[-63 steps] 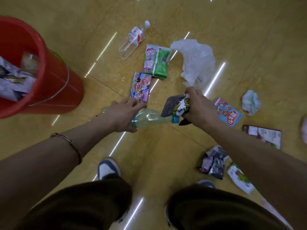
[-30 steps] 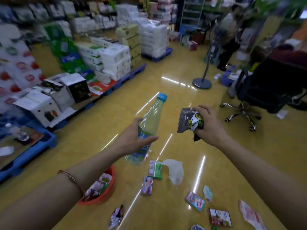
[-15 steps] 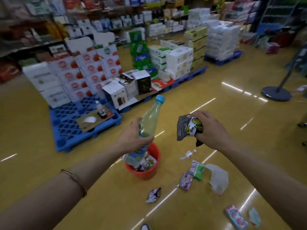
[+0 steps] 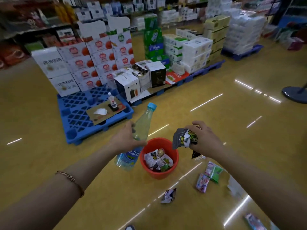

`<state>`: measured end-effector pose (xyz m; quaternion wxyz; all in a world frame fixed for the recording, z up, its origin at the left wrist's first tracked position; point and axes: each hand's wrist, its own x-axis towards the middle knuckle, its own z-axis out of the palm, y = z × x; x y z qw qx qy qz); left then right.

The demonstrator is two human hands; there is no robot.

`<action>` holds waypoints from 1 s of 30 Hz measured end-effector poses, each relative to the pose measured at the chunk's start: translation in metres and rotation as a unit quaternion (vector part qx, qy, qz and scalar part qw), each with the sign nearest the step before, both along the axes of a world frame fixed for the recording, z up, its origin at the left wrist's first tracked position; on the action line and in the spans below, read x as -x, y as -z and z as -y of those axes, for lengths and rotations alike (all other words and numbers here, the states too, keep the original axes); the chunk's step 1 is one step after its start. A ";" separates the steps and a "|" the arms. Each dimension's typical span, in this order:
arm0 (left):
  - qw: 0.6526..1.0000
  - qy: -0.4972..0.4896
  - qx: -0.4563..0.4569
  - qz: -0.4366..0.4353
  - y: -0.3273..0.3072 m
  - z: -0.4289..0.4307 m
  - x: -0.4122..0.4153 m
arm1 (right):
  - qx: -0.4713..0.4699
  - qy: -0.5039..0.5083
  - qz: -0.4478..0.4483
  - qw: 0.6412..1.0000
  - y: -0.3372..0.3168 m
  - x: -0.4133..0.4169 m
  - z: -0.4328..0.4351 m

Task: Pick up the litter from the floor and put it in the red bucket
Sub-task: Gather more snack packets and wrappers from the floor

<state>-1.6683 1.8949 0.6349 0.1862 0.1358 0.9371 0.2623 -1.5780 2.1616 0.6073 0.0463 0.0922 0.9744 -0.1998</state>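
a clear plastic bottle (image 4: 141,128) with a blue cap is being gripped around its middle by the left hand (image 4: 125,139), the fingers closed round it, the cap end being tilted up and away from the grip and the blue-labelled base hanging below and toward the person. a crumpled grey snack wrapper (image 4: 184,138) with a green and white print is being clutched in the right hand (image 4: 205,138), the fingers being curled shut over it while a dark tail of the wrapper is dangling under the palm. the red bucket (image 4: 174,163) is being seen between the two grips and below them, standing on the yellow floor (image 4: 216,117), just beside the base of the bottle in the view and already partly filled with wrappers. more litter is lying on the floor below and to the right of the right hand's grip: a green and pink packet (image 4: 213,171), a pink packet (image 4: 202,183) just beside it, and a silver wrapper (image 4: 168,195) nearer the person, below the bucket. a thin bracelet (image 4: 71,179) is being worn on the left forearm. beyond both grips a blue pallet (image 4: 78,117) is lying on the floor, with stacked cartons (image 4: 99,57) behind it.
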 end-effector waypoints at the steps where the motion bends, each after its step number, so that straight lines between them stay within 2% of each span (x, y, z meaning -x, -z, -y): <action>1: 1.000 0.003 -0.002 0.005 0.004 0.006 0.014 | 0.002 0.007 0.011 1.000 0.005 0.009 0.006; 6: 0.998 0.056 0.031 0.002 0.025 0.013 0.077 | 0.044 0.081 0.023 0.996 0.027 0.045 0.024; 12: 0.990 0.110 0.047 0.067 0.063 -0.033 0.132 | 0.088 0.157 0.063 0.982 0.053 0.066 0.013; 26: 0.970 0.177 0.140 0.092 0.133 -0.107 0.224 | 0.172 0.202 0.144 0.953 0.122 0.146 -0.042; 30: 0.953 0.231 0.163 0.112 0.179 -0.130 0.252 | 0.192 0.258 0.163 0.933 0.168 0.156 -0.038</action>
